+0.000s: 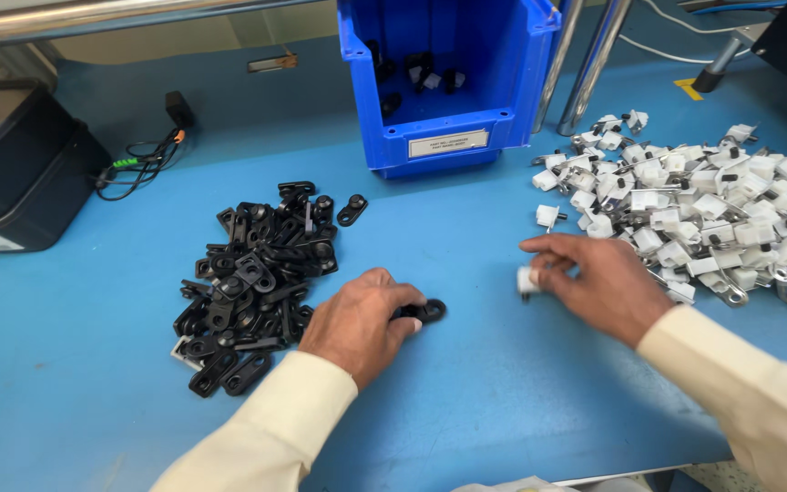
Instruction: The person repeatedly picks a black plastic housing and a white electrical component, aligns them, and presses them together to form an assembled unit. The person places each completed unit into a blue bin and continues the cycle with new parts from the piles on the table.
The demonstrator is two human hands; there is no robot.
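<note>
My left hand (359, 322) rests on the blue table, its fingers closed on a small black flat part (428, 312) with a round eye, just right of a heap of black parts (252, 282). My right hand (594, 282) holds a small white part (527, 280) with a metal pin between thumb and fingers, at the left edge of a heap of white parts (712, 214). Both arms wear cream sleeves. The two hands are about a hand's width apart.
A blue storage bin (448, 82) with a few black and white parts inside stands at the back centre. A black case (20, 173) and a cable (138, 164) lie at the back left. Two metal poles (585, 64) rise right of the bin on the blue table (466, 401).
</note>
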